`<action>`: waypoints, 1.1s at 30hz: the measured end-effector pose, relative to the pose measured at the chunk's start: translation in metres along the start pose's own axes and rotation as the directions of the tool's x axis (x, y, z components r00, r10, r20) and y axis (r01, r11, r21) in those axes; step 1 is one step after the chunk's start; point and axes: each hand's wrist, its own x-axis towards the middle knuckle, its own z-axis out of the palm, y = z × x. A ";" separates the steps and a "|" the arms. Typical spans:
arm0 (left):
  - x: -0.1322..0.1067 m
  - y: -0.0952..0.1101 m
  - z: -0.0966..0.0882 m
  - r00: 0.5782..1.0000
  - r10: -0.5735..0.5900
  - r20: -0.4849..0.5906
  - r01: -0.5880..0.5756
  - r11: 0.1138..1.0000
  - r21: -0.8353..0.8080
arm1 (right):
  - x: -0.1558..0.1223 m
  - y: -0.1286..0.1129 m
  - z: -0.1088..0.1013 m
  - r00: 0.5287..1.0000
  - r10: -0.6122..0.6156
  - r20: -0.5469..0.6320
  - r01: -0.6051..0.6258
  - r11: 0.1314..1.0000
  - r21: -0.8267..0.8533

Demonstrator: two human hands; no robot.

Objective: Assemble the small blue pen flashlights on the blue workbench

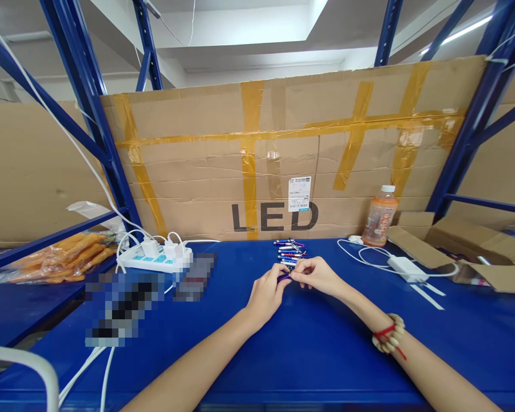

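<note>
My left hand [266, 293] and my right hand [315, 274] meet over the blue table [317, 343], both pinching one small purple pen-shaped item [284, 277] between their fingertips. Just beyond the hands lies a row of several similar small blue, purple and silver items [290, 252]. A beaded bracelet with a red cord [388, 336] sits on my right wrist.
A taped cardboard sheet marked LED [283, 171] stands behind the table. A white power strip with chargers [154, 257] lies at left, an orange drink bottle [380, 217] and a white adapter with cable [405, 268] at right, an open carton [459, 246] far right, orange packets [64, 257] far left.
</note>
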 end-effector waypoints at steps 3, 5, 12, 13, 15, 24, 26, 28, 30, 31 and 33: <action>0.001 -0.001 0.000 0.999 0.043 0.017 -0.043 0.998 0.044 | 0.000 0.000 -0.001 0.999 0.031 -0.004 -0.031 1.000 -0.002; 0.001 -0.002 0.001 0.997 0.078 0.029 -0.080 0.995 0.066 | 0.000 0.000 -0.001 0.999 0.052 -0.008 -0.052 0.999 -0.005; 0.002 -0.002 0.002 0.997 0.071 0.009 -0.071 0.993 0.096 | 0.001 0.002 -0.001 0.996 0.090 -0.014 -0.090 0.995 -0.033; 0.002 -0.001 0.001 0.998 0.063 0.014 -0.064 0.993 0.097 | 0.001 0.002 -0.001 0.996 0.090 -0.015 -0.091 0.995 -0.036; 0.002 0.001 0.000 0.999 0.048 0.023 -0.050 0.994 0.096 | 0.001 0.002 0.000 0.996 0.089 -0.020 -0.090 0.995 -0.047; 0.002 0.004 -0.002 0.998 -0.017 0.057 0.012 0.996 0.085 | -0.001 0.001 0.003 0.994 0.108 -0.035 -0.110 0.990 -0.083; 0.003 0.004 -0.002 0.998 -0.017 0.057 0.012 0.997 0.074 | -0.001 0.000 0.003 0.993 0.116 -0.038 -0.119 0.989 -0.090; 0.003 0.003 -0.001 0.998 -0.010 0.057 0.006 0.998 0.067 | -0.001 -0.001 0.004 0.991 0.124 -0.041 -0.127 0.988 -0.089; 0.003 0.002 -0.001 0.998 0.002 0.057 -0.006 0.998 0.058 | -0.001 -0.002 0.005 0.990 0.136 -0.046 -0.140 0.987 -0.080; 0.003 0.002 -0.001 0.998 0.008 0.056 -0.011 0.999 0.050 | -0.001 -0.003 0.005 0.988 0.144 -0.049 -0.147 0.986 -0.074; 0.003 0.002 -0.001 0.999 0.019 0.051 -0.021 0.999 0.033 | -0.001 -0.005 0.006 0.986 0.155 -0.053 -0.159 0.986 -0.060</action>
